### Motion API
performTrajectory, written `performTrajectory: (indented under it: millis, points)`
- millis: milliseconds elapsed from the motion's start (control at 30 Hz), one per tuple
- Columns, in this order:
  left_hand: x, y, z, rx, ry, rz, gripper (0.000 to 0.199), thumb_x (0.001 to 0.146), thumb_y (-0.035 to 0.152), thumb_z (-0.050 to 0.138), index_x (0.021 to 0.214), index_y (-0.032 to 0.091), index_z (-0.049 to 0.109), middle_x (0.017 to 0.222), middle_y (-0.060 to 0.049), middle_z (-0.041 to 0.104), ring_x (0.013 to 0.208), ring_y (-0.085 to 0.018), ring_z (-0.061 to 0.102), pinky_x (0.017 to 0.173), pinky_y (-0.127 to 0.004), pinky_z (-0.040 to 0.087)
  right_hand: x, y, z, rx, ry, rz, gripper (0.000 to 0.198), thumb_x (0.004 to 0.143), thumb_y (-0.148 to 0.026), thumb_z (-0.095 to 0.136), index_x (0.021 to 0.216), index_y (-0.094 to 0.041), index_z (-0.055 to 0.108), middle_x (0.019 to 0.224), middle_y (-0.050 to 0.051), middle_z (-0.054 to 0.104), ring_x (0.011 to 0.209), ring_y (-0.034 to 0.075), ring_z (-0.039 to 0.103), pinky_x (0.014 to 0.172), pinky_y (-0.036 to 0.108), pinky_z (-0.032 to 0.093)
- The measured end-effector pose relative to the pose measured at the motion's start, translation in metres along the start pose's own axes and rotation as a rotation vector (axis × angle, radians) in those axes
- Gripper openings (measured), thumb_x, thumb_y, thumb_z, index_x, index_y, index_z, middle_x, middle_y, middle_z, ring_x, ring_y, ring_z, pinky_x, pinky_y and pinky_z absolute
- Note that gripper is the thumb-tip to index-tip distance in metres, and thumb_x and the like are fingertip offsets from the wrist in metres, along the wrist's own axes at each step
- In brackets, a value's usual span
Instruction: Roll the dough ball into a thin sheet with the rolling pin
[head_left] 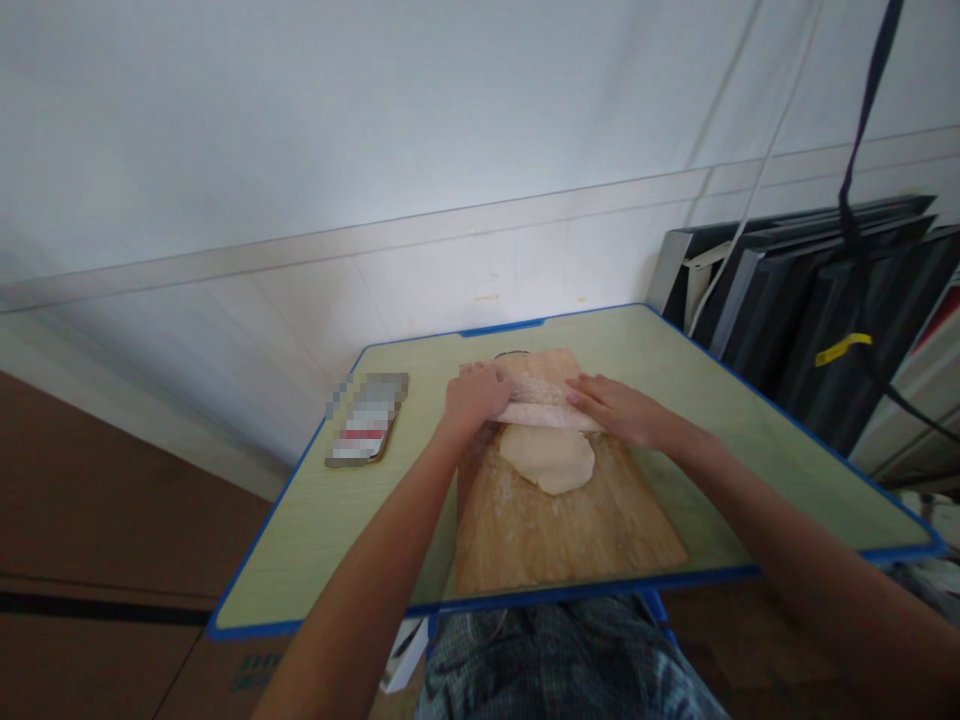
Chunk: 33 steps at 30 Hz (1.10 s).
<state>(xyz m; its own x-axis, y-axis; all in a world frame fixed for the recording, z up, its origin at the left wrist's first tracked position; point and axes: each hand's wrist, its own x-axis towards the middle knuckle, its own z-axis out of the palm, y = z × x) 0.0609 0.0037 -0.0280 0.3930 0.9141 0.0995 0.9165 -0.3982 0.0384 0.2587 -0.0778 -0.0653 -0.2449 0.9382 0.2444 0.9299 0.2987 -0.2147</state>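
Observation:
A flour-dusted rolling pin lies crosswise over the upper part of a wooden cutting board. My left hand is curled over its left end. At the other end my right hand rests over the pin, its fingers fairly straight and pointing left, the grip partly hidden. Just on the near side of the pin is a flattened, uneven piece of pale dough, its far edge close against the pin. Flour is scattered on the board around it.
The board lies on a small pale-green table with a blue edge. A phone lies at the table's left side. Behind stands a white wall. Dark flat panels lean at the right, with a black strap hanging before them.

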Motion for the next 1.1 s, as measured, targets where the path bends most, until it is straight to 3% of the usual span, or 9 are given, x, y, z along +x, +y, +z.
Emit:
performTrajectory:
  millis: [267, 467, 600, 700, 900, 1100]
  points:
    - [-0.010, 0.008, -0.010, 0.113, 0.064, 0.058, 0.038, 0.085, 0.029, 0.031, 0.103, 0.016, 0.062, 0.105, -0.014, 0.064, 0.096, -0.028, 0.059, 0.079, -0.040, 0.046, -0.026, -0.016, 0.005, -0.050, 0.102, -0.098, 0.052, 0.094, -0.031, 0.015, 0.122, -0.007, 0.052, 0.128, 0.013, 0.052, 0.125, 0.022, 0.038, 0.107, 0.043, 0.025]
    - [-0.006, 0.004, -0.009, 0.040, -0.063, 0.042, 0.037, 0.085, 0.029, 0.031, 0.096, 0.020, 0.064, 0.114, -0.010, 0.061, 0.106, -0.026, 0.054, 0.081, -0.037, 0.046, 0.003, 0.003, 0.005, -0.022, 0.011, 0.023, 0.050, 0.094, -0.031, 0.016, 0.124, -0.013, 0.051, 0.129, 0.010, 0.051, 0.127, 0.021, 0.035, 0.106, 0.044, 0.026]
    - [-0.005, 0.002, -0.006, 0.001, -0.053, 0.044, 0.037, 0.084, 0.029, 0.031, 0.097, 0.019, 0.064, 0.116, -0.012, 0.059, 0.109, -0.028, 0.052, 0.081, -0.039, 0.046, 0.015, 0.011, 0.004, -0.021, -0.023, 0.057, 0.047, 0.094, -0.032, 0.019, 0.124, -0.016, 0.052, 0.131, 0.009, 0.050, 0.129, 0.023, 0.032, 0.105, 0.048, 0.026]
    - [-0.005, 0.004, -0.007, 0.032, -0.023, 0.060, 0.036, 0.084, 0.030, 0.032, 0.096, 0.017, 0.064, 0.111, -0.013, 0.062, 0.105, -0.029, 0.055, 0.079, -0.039, 0.046, 0.000, -0.001, 0.003, -0.018, -0.008, 0.022, 0.051, 0.094, -0.031, 0.015, 0.124, -0.014, 0.052, 0.131, 0.010, 0.050, 0.129, 0.022, 0.032, 0.106, 0.046, 0.024]
    - [-0.004, 0.011, -0.010, 0.091, 0.022, 0.035, 0.037, 0.084, 0.029, 0.033, 0.100, 0.017, 0.064, 0.107, -0.012, 0.064, 0.097, -0.028, 0.059, 0.079, -0.039, 0.046, -0.030, -0.030, 0.000, -0.065, 0.049, 0.149, 0.050, 0.094, -0.036, 0.016, 0.128, -0.019, 0.048, 0.137, 0.011, 0.042, 0.129, 0.028, 0.030, 0.099, 0.050, 0.033]
    - [-0.002, 0.006, -0.004, 0.031, -0.051, 0.044, 0.038, 0.086, 0.031, 0.031, 0.099, 0.019, 0.065, 0.113, -0.010, 0.062, 0.107, -0.025, 0.054, 0.082, -0.034, 0.045, 0.007, 0.005, 0.005, -0.060, 0.009, 0.202, 0.050, 0.094, -0.035, 0.015, 0.128, -0.017, 0.048, 0.135, 0.012, 0.045, 0.126, 0.027, 0.036, 0.097, 0.051, 0.034]
